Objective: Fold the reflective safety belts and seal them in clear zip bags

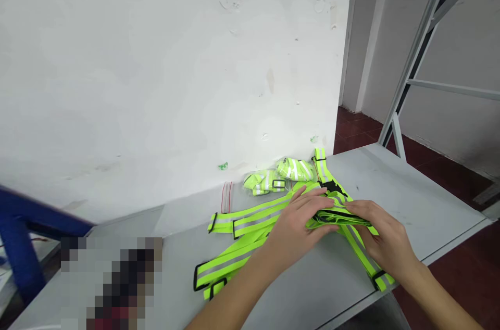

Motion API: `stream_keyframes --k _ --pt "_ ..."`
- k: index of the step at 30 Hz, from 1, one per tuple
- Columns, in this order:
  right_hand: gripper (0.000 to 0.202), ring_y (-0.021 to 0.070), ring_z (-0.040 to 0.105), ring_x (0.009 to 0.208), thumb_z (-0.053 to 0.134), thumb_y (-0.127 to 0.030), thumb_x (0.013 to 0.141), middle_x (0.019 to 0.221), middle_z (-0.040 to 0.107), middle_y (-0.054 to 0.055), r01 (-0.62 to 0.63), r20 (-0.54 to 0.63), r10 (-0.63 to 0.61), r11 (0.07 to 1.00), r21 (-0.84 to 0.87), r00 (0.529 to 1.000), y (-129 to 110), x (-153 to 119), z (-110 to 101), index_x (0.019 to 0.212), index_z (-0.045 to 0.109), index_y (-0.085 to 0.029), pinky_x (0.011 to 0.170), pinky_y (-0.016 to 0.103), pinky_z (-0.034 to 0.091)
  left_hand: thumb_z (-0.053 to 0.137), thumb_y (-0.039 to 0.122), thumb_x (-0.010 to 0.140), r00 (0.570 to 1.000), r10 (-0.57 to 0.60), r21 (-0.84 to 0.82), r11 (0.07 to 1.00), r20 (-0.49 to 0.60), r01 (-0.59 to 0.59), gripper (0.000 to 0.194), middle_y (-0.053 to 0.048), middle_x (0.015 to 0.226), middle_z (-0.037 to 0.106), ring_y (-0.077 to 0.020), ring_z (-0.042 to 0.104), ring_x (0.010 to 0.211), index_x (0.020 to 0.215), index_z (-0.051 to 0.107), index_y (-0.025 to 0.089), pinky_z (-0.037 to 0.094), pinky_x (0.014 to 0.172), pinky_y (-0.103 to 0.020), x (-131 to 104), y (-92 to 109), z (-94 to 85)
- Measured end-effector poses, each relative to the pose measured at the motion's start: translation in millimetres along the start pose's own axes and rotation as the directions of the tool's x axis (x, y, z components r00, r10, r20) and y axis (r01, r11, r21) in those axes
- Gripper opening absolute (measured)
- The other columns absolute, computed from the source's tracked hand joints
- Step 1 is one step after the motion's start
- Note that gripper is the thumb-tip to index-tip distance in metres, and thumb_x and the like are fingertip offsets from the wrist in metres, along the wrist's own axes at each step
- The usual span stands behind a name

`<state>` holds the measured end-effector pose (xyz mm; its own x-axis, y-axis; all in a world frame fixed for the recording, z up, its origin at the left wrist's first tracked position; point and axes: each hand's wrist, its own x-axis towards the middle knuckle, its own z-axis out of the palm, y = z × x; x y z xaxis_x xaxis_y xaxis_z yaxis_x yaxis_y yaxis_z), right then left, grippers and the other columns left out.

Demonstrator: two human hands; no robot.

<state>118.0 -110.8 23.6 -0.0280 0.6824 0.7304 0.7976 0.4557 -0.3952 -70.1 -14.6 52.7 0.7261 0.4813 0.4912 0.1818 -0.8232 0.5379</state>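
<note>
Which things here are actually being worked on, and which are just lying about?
In hand:
- left hand and right hand on the folded part of the reflective strap vest

Lying about:
- bagged vests by the wall
- empty zip bag
- blue frame

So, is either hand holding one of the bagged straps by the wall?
No: the left hand and right hand both rest on the loose yellow straps, while the bagged straps lie untouched by the wall.
</note>
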Motion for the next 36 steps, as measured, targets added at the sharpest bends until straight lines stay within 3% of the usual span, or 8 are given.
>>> stream_keyframes --k 12,17,19,21,23,25,27,36 --pt "0.03 0.0164 0.064 0.067 0.066 -0.045 0.08 0.08 0.073 -0.002 -0.465 0.317 0.436 0.885 0.018 0.842 4.3 38.4 -19.0 0.1 0.068 -0.023 0.061 0.024 0.049 0.069 0.031 0.08 0.971 -0.158 -0.178 0.966 0.18 0.19 0.054 0.005 0.096 0.072 -0.0184 0.067 0.094 0.129 0.046 0.034 0.049 0.083 -0.029 59.0 14.5 -19.7" --pt "0.036 0.0158 0.058 0.06 0.061 -0.051 0.08 0.065 0.066 -0.001 -0.58 0.239 0.553 0.813 0.055 0.798 9.0 61.6 -19.6 0.074 0.069 -0.017 0.053 0.024 0.042 0.056 0.027 0.088 0.911 -0.102 -0.208 0.978 -0.401 0.018 0.027 -0.006 0.101 0.068 -0.0206 0.064 0.096 0.114 0.056 0.024 0.045 0.091 -0.039 46.9 26.3 12.7" --pt "0.035 0.0194 0.062 0.068 0.064 -0.051 0.078 0.073 0.07 0.002 -0.61 0.21 0.579 0.782 0.13 0.787 12.3 70.1 -19.9 0.079 0.071 -0.016 0.058 0.025 0.046 0.052 0.03 0.089 0.9 0.029 -0.287 0.943 -0.435 -0.168 0.014 -0.007 0.09 0.068 -0.0222 0.064 0.092 0.095 0.062 0.023 0.046 0.088 -0.041 23.3 36.7 40.8" --pt "0.036 0.0222 0.064 0.074 0.069 -0.05 0.073 0.081 0.072 0.003 -0.64 0.194 0.61 0.745 0.189 0.768 16.3 78.7 -20.7 0.085 0.073 -0.016 0.063 0.027 0.048 0.05 0.044 0.089 0.982 0.079 -0.539 0.827 -0.171 -0.16 0.025 -0.007 0.083 0.067 -0.0224 0.064 0.085 0.086 0.065 0.024 0.047 0.086 -0.041 2.6 47.3 72.7" --pt "0.038 0.0222 0.064 0.072 0.073 -0.051 0.069 0.081 0.073 0.004 -0.677 0.199 0.647 0.695 0.242 0.736 20.8 87.2 -21.1 0.085 0.074 -0.016 0.061 0.028 0.049 0.051 0.06 0.084 0.98 -0.178 -0.774 0.607 0.09 0.182 0.045 -0.014 0.099 0.066 -0.0269 0.061 0.096 0.096 0.066 0.02 0.046 0.087 -0.042 -4.2 53.8 102.5" --pt "0.038 0.0208 0.063 0.069 0.075 -0.05 0.067 0.078 0.072 0.004 -0.711 0.229 0.678 0.625 0.321 0.699 25.2 94.7 -20.7 0.083 0.074 -0.016 0.058 0.027 0.048 0.045 0.081 0.072 0.843 -0.458 -0.932 0.079 0.282 0.355 0.075 -0.017 0.107 0.063 -0.0287 0.061 0.097 0.107 0.06 0.016 0.05 0.077 -0.039 5.4 54.3 123.8" --pt "0.037 0.019 0.062 0.065 0.077 -0.049 0.066 0.073 0.07 0.004 -0.738 0.261 0.704 0.547 0.395 0.661 29.5 100.0 -19.9 0.08 0.072 -0.015 0.055 0.027 0.047 0.028 0.088 0.071 0.717 -0.581 -0.911 -0.362 0.386 0.197 0.088 -0.019 0.119 0.059 -0.0298 0.059 0.108 0.11 0.059 0.015 0.05 0.079 -0.037 24.9 50.4 132.2" --pt "0.039 0.0132 0.054 0.055 0.081 -0.045 0.063 0.068 0.066 0.003 -0.779 0.32 0.787 0.298 0.552 0.528 40.3 73.8 -31.5 0.082 0.07 -0.013 0.04 0.023 0.042 0.042 0.067 0.085 0.616 -0.787 -0.753 -0.422 0.029 -0.504 0.059 -0.01 0.126 0.062 -0.0285 0.059 0.115 0.113 0.064 0.021 0.048 0.094 -0.042 64.3 17.3 96.0"
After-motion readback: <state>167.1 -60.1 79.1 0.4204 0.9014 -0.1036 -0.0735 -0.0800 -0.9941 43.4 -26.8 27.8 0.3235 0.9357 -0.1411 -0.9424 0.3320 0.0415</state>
